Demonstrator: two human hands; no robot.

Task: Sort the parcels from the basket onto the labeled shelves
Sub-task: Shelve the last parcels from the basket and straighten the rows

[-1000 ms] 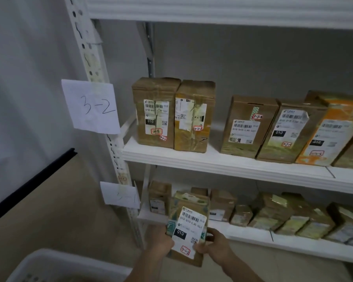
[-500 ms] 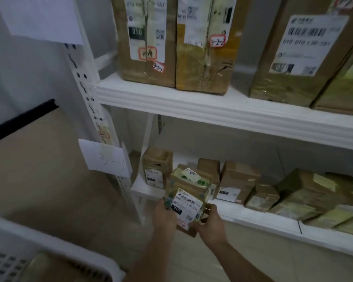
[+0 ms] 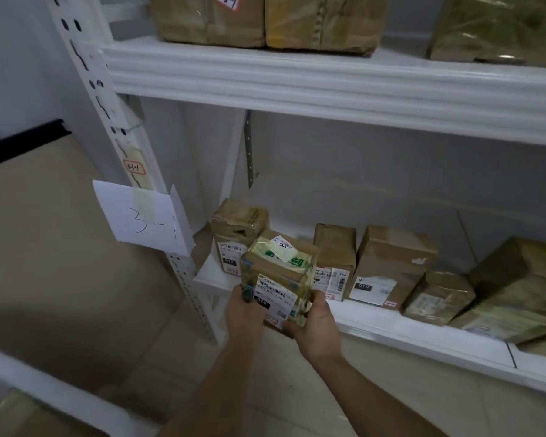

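Head view: parcel (image 3: 278,280) gripped between left hand (image 3: 245,313) and right hand (image 3: 317,321), fingers (image 3: 289,326) curled beneath.

Grey wall (image 3: 19,58) at 10 o'clock, black skirting (image 3: 22,138) below; beige tiled floor (image 3: 60,263) at 8; dim light.
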